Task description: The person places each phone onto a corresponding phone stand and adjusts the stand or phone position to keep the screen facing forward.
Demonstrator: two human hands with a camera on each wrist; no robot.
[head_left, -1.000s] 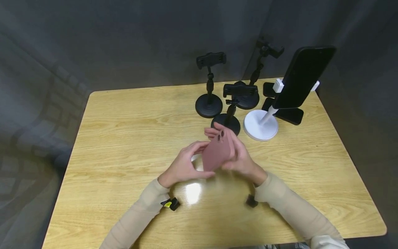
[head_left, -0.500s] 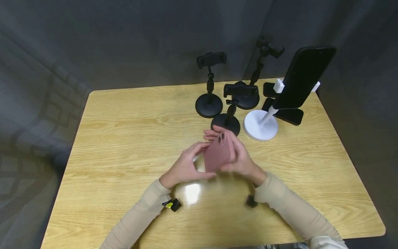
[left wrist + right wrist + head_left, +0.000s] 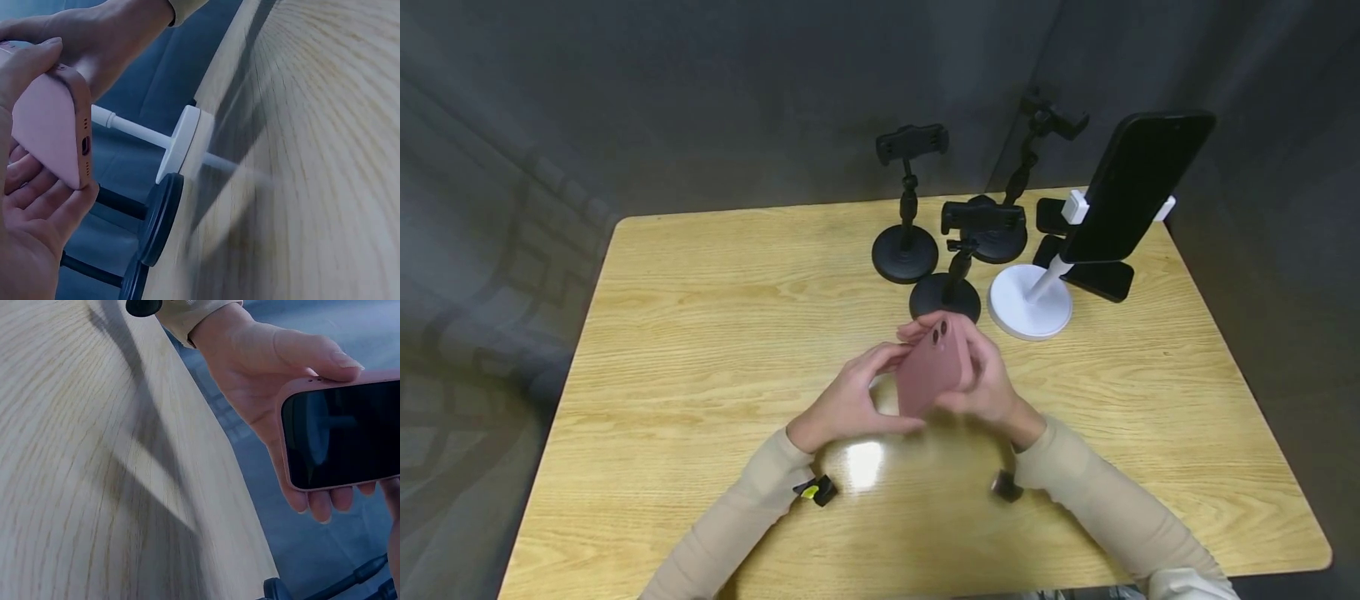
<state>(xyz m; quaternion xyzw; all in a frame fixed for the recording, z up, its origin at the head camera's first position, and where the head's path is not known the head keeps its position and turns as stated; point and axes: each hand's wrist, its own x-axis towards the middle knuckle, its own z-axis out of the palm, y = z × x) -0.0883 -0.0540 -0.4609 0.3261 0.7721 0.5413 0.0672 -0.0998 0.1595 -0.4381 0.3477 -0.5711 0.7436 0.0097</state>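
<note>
A smartphone in a pink case (image 3: 931, 373) is held tilted above the table between both hands. Its back, with two camera lenses, shows in the head view. My left hand (image 3: 852, 397) grips one end, thumb on the near long edge and fingers along the far one. The other end is in my right hand (image 3: 992, 385), its fingertips partly hidden behind the phone. In the left wrist view the phone's charging port (image 3: 85, 145) is visible. A dark screen (image 3: 344, 437) faces the right wrist camera.
Black phone stands (image 3: 905, 254) are grouped behind the hands. Beside them, a white stand (image 3: 1028, 312) carries an upright black phone (image 3: 1138, 187). Dark flat pieces (image 3: 1101, 280) lie behind its base. Grey curtains (image 3: 737, 100) surround the wooden table (image 3: 700, 333).
Both hands and the pink-cased phone have shifted slightly right and toward the person. The grip looks much the same, and the stands stay put.
</note>
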